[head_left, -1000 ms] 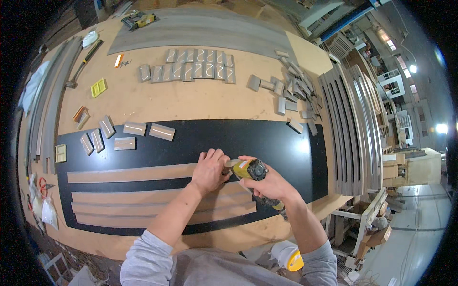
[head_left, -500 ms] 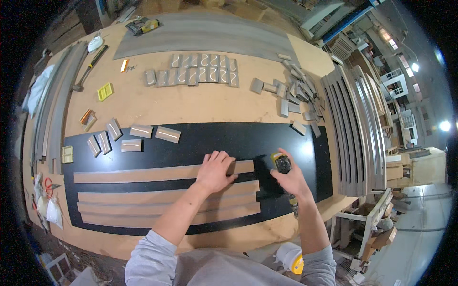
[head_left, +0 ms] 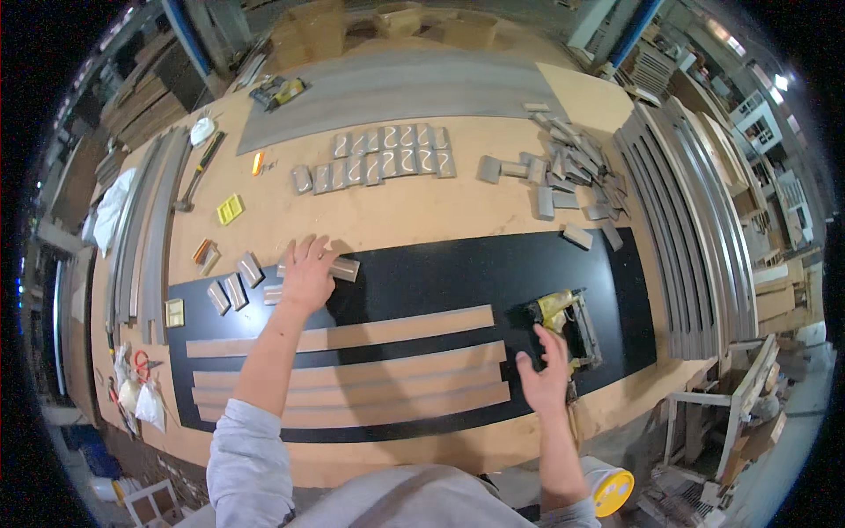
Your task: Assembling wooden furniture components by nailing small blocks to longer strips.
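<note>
Left hand (head_left: 308, 275) now palm-down over small blocks (head_left: 346, 269)

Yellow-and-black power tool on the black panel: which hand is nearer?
Right. The right hand is close beside the power tool, at its near left side; whether the fingertips touch is unclear. The left hand is farther off to its left, over the small blocks.

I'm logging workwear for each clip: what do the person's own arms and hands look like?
The left hand and right hand are ungloved, with no watch visible. The left sleeve and right sleeve are light grey, the left one creased, leaving the forearms largely bare.
</note>
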Demonstrator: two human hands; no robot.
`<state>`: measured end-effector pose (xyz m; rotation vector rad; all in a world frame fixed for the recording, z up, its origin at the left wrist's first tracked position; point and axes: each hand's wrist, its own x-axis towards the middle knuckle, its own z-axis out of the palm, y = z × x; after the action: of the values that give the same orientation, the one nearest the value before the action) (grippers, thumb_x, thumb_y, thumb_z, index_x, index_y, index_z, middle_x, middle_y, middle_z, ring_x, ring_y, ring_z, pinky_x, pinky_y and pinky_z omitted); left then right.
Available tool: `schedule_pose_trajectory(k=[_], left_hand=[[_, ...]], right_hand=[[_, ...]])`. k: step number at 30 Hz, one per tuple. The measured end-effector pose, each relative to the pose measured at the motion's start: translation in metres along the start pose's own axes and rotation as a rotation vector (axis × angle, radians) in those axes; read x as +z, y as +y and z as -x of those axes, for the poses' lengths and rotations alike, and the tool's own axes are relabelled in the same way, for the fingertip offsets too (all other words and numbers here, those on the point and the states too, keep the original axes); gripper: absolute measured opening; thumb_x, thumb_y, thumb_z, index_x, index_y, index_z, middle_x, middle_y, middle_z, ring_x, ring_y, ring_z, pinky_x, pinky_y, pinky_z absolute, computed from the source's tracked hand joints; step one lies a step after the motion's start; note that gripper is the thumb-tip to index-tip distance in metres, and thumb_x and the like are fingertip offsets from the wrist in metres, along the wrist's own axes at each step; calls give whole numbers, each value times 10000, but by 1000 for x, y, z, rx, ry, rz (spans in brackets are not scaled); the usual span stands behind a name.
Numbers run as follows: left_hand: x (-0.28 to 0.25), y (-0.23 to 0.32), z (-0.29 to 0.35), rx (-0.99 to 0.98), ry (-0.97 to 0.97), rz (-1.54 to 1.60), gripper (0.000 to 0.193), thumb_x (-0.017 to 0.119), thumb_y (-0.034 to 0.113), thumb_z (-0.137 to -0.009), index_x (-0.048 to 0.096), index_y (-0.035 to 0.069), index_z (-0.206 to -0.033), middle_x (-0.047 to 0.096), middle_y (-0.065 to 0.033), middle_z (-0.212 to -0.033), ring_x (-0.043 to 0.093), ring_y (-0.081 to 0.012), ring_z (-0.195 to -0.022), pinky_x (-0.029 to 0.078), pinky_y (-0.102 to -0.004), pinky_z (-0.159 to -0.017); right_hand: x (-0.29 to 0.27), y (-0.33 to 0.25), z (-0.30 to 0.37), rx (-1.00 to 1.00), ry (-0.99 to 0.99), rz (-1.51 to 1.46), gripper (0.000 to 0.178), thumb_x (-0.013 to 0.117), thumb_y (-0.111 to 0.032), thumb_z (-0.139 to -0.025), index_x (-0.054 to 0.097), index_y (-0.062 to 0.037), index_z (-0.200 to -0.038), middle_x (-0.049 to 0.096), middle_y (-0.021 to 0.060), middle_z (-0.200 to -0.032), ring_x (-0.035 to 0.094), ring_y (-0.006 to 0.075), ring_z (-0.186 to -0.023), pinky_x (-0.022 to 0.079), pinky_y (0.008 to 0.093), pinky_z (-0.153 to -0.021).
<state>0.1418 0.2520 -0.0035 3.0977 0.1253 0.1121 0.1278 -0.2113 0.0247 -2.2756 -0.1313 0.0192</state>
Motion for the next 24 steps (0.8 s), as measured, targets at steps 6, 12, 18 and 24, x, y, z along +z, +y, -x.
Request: schedule_pose_trajectory(k=[6,12,18,24], left_hand=[[-57,112,34,329,-133,347,423,810,258,-735,687,130,-1119,675,-70,-1114,587,-288,-1227,278,-567,-1224],[-114,177,87,545,-141,433,453,809,264,-757,683,114,-1165,668,-48,-1085,614,-234,-1177,248,-597,-1233],[-105,181,131,99,-197,958,398,733,261,-928,667,32,-1247,701,-119,-1186,633,-285,-1223,418,-467,-1138],[-86,194,165,-369,-475,1613,292,580,215,-1090,681,-50,-1161,733,-99,-1068,727,-192,-978,567,-317,-883]], right_hand=[[14,-57,11,-305,-68,-29,574,801,-112,-802,660,-103,-1359,624,138,-1347,606,316,-1227,513,389,-1013],[11,-67,35,-461,-340,-70,571,867,-226,-788,687,-113,-1318,687,113,-1263,668,301,-1116,538,395,-968],[-2,-62,62,-460,-169,-88,517,905,-229,-743,748,-119,-1224,730,81,-1142,704,272,-1005,564,389,-893],[-2,-57,79,-524,-60,-111,556,931,-216,-699,755,-116,-1217,734,63,-1124,691,246,-952,559,369,-872]])
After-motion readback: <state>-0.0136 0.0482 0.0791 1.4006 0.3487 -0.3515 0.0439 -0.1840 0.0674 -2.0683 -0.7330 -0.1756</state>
